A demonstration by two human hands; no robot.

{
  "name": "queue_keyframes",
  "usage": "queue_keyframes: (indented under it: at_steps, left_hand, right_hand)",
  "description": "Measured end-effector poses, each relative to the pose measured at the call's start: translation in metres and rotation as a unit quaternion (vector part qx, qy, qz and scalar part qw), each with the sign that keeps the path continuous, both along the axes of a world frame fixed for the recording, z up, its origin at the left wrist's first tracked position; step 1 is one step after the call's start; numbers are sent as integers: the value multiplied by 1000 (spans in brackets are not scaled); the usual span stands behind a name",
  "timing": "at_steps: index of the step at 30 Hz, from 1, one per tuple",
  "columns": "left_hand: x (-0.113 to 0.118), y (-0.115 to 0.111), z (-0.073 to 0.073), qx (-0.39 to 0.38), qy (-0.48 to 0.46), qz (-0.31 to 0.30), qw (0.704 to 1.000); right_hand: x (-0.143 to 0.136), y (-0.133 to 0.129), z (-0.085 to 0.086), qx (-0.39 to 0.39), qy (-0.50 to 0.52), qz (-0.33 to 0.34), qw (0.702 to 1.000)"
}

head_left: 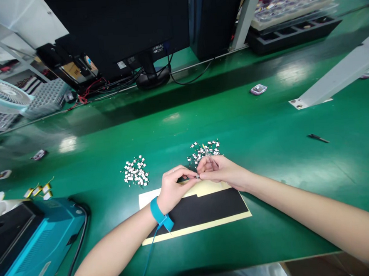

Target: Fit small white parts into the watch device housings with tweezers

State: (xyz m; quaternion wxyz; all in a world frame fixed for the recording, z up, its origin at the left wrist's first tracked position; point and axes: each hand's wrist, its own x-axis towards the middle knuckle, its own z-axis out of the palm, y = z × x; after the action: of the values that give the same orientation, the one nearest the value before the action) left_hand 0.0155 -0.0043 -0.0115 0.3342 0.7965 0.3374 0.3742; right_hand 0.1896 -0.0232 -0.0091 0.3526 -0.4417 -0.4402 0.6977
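Two-handed fingertip work on a tiny part above the sheet

Take the small part (197,176) as the centre of the dial, twelve pointing away from the person. The left hand (176,181) pinches it between thumb and fingers, coming in from eight o'clock. The right hand (219,168) meets it from three o'clock with bunched fingertips and also grips a slim tool (209,158), its end pointing up toward twelve; whether its fingertips press on the part itself is too small to tell.

Beneath, toward six o'clock, lies a black sheet (207,209) with pale yellow edges on the green bench (177,128). One pile of small white pieces (135,172) sits at nine o'clock, a second pile (214,145) just beyond the fingers at twelve.

Good handling here likely means light, even pressure, since so small a thing could spring away. Working low over the sheet would catch a drop, and the dark surface should show it. The tool's end is best held clear of the second pile. The blue wrist strap (158,211) has a cord (149,253) running toward seven; slack there would avoid tugging the left wrist.
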Motion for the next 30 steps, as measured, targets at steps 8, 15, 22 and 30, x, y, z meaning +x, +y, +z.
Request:
queue_keyframes:
  at_steps: [8,15,22,30]
  left_hand:
    - [-7,10,16,40,73,31,996]
    - [-69,76,54,73,396,238,884]
    - [-83,88,41,24,556,248,793]
    - [-83,90,41,24,517,199,832]
  right_hand:
    - [13,7,4,125,-158,14,979]
    - [18,0,-1,356,-368,-33,858]
    - [-9,-31,0,452,-399,134,786]
    - [-21,-42,4,444,-460,237,731]
